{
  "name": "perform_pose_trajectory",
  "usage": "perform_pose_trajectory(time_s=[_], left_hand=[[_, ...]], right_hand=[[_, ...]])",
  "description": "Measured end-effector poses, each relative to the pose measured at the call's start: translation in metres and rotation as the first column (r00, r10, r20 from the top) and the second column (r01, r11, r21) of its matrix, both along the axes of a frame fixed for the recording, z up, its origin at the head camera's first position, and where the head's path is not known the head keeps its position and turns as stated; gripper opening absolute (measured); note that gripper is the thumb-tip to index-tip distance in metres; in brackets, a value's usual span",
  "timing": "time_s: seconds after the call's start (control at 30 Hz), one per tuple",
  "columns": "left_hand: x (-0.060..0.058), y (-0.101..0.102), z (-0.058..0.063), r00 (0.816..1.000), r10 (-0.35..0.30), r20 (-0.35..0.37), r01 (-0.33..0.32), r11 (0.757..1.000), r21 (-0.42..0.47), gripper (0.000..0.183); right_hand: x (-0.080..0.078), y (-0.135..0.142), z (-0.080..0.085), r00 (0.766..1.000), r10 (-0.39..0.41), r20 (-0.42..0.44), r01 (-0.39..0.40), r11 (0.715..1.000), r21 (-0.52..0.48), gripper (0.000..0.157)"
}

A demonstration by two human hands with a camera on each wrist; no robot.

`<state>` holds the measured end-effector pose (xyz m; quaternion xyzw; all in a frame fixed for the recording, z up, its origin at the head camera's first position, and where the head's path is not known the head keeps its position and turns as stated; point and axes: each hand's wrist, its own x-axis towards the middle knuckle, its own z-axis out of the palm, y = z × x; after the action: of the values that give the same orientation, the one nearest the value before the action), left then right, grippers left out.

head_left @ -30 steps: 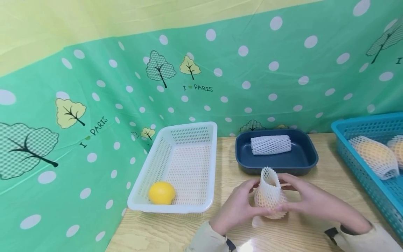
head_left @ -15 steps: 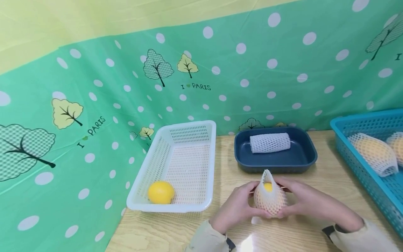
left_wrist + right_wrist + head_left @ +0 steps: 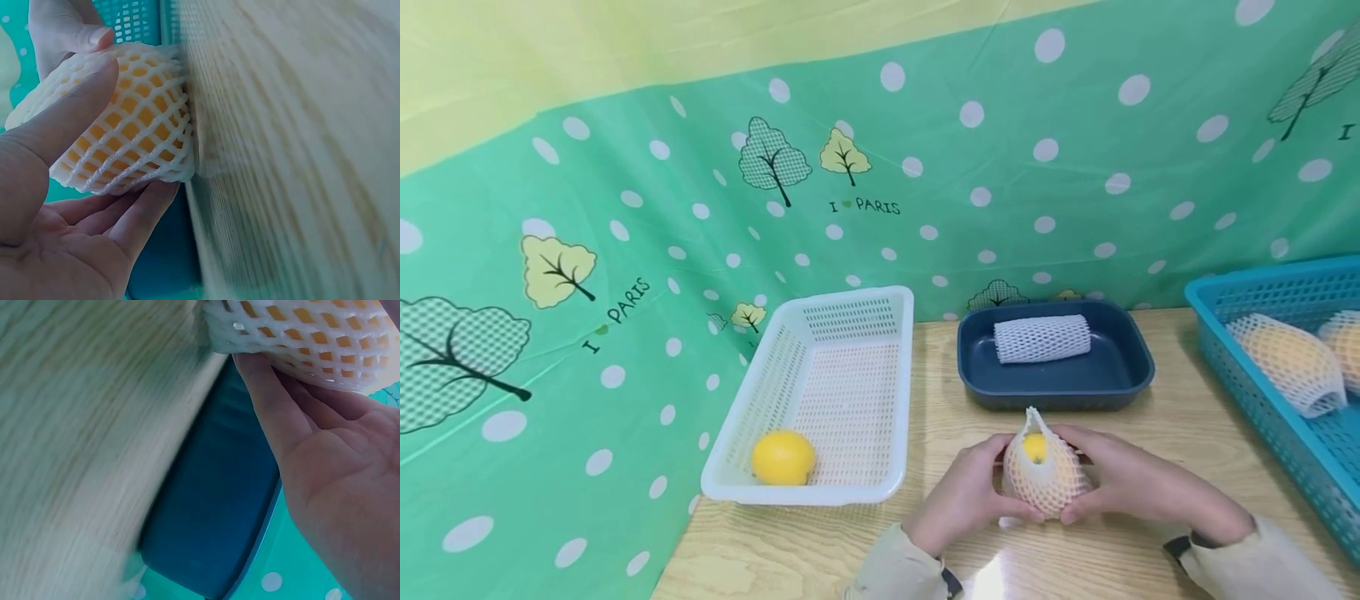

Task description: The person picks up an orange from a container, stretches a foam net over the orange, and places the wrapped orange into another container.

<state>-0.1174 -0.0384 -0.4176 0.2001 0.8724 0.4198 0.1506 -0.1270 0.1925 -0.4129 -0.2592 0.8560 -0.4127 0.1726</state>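
Note:
A lemon (image 3: 1035, 448) in a white foam net sleeve (image 3: 1047, 485) stands on the table between my two hands. Its yellow top shows through the sleeve's open mouth, while the mesh covers the rest. My left hand (image 3: 961, 497) grips it from the left, thumb across the front and fingers behind. From the right my right hand (image 3: 1131, 483) holds it the same way. In the left wrist view the net (image 3: 134, 125) is stretched over yellow fruit, its base at the wood. The right wrist view shows fingers (image 3: 272, 394) against the netting.
A white basket (image 3: 898, 417) at left holds another bare lemon (image 3: 783, 457). Behind my hands a dark blue tray (image 3: 1052, 396) carries a rolled foam net (image 3: 1042, 339). At right, a blue basket (image 3: 1225, 350) contains net-wrapped fruit (image 3: 1288, 362).
The sleeve's tall neck has come down and spread, so the lemon's yellow top now shows in its mouth. Both hands have stayed around it with small shifts.

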Motion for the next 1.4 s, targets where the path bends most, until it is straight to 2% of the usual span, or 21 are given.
perform_pose_trajectory(time_s=[0.17,0.33,0.5,0.57,0.77,0.87,1.03,1.27,1.4], left_hand=[[-0.001,0.000,-0.001,0.999,0.037,0.027,-0.038,0.999,0.033,0.077],[-0.002,0.000,0.002,0.991,0.095,0.095,-0.107,0.987,0.122,0.071],[-0.003,-0.002,0.008,0.987,0.107,0.119,-0.131,0.969,0.211,0.065],[-0.004,-0.003,0.010,0.984,0.116,0.136,-0.148,0.956,0.254,0.061],[-0.006,-0.003,0.011,0.965,0.150,0.215,-0.224,0.897,0.380,0.048],[-0.006,-0.003,0.013,0.963,0.156,0.219,-0.234,0.888,0.395,0.047],[-0.006,-0.004,0.014,0.964,0.142,0.226,-0.227,0.881,0.416,0.049],[-0.006,-0.003,0.015,0.953,0.165,0.255,-0.266,0.858,0.440,0.057],[-0.006,-0.003,0.016,0.951,0.169,0.259,-0.272,0.855,0.442,0.055]], right_hand=[[-0.003,0.000,0.003,1.000,-0.002,0.007,0.003,1.000,-0.008,0.103],[-0.004,0.003,0.009,0.999,-0.036,-0.012,0.035,0.998,-0.043,0.094],[-0.004,0.005,0.014,0.996,-0.084,-0.015,0.082,0.994,-0.069,0.088],[-0.004,0.005,0.015,0.995,-0.103,0.001,0.103,0.990,-0.097,0.085],[-0.004,0.006,0.019,0.985,-0.127,0.119,0.152,0.961,-0.233,0.072],[-0.003,0.005,0.022,0.978,-0.140,0.157,0.176,0.954,-0.242,0.069],[-0.003,0.006,0.024,0.975,-0.130,0.178,0.173,0.953,-0.249,0.067],[-0.002,0.006,0.025,0.981,-0.125,0.151,0.161,0.953,-0.258,0.065],[-0.002,0.005,0.026,0.979,-0.132,0.155,0.168,0.954,-0.248,0.064]])
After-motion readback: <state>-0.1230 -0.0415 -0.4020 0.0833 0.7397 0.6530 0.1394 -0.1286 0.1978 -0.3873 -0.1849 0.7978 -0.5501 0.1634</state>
